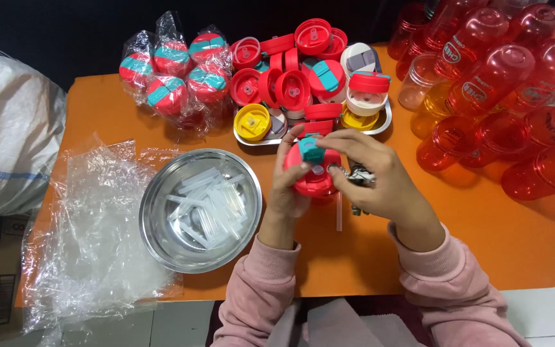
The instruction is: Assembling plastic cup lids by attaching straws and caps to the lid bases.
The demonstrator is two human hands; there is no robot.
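I hold a red bottle lid (314,175) with a teal flip cap over the middle of the orange table (515,238). My left hand (285,186) grips the lid from the left and underneath. My right hand (369,172) reaches over it, fingertips on the teal cap at the top. A clear straw (339,217) hangs down below the lid. Just behind my hands a metal tray (385,122) is heaped with red, yellow and white lids (292,88).
A steel bowl (162,241) with several clear straws sits to the left of my hands. Crumpled clear plastic bags (97,225) lie at the left edge. Bagged red lids (175,67) are at the back left. Red translucent bottles (502,83) pile at the right.
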